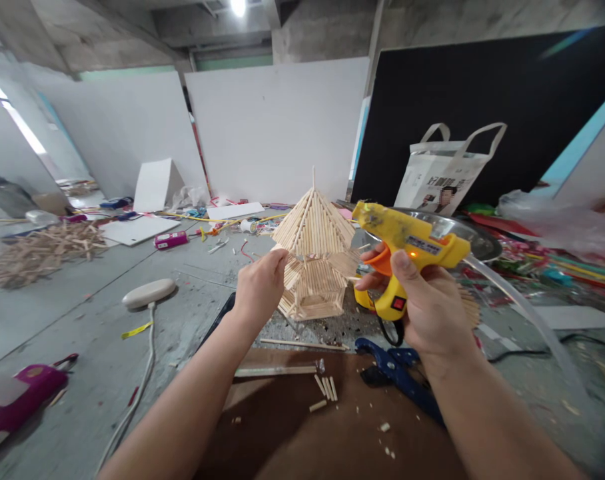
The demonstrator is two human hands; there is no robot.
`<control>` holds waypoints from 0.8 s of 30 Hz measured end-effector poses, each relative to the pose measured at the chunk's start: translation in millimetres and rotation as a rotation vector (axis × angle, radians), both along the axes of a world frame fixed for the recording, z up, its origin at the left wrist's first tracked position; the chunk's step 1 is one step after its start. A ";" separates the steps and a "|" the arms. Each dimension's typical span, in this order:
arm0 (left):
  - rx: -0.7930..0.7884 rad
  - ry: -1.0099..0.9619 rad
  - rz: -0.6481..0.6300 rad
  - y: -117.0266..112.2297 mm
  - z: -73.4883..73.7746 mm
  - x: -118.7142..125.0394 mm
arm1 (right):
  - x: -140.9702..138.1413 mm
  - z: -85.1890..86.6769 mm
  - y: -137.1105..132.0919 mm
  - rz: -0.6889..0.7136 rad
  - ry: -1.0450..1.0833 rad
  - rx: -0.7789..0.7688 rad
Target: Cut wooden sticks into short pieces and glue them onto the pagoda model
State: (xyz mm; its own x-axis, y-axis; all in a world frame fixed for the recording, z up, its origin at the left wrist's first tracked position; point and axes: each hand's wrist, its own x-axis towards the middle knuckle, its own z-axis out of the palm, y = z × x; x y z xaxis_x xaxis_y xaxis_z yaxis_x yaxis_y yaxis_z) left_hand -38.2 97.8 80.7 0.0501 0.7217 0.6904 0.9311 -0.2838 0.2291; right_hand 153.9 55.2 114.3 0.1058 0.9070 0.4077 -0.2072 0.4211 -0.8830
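Head view: your left hand grips the stick house at its left edge, holding it up over the counter. Your right hand is closed around the yellow glue gun, just right of the house, nozzle end at its roof. Blue cutters and loose sticks lie below the house; a stick pile sits far left of it.
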 end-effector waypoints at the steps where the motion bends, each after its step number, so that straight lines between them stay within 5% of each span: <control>1: 0.003 0.003 0.001 0.2 -0.3 -0.1 | -0.1 0.0 0.0 -0.005 -0.007 -0.002; 24: 0.017 0.021 0.005 -0.6 1.7 1.4 | -2.1 0.4 0.5 0.025 0.029 0.006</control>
State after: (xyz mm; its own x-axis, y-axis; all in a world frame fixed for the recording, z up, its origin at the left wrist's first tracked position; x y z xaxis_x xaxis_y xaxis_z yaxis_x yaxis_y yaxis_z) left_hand -36.9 97.2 82.4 0.0608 0.7103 0.7013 0.9370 -0.2826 0.2051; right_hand 151.8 55.6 114.7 0.0952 0.9072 0.4099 -0.2432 0.4205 -0.8741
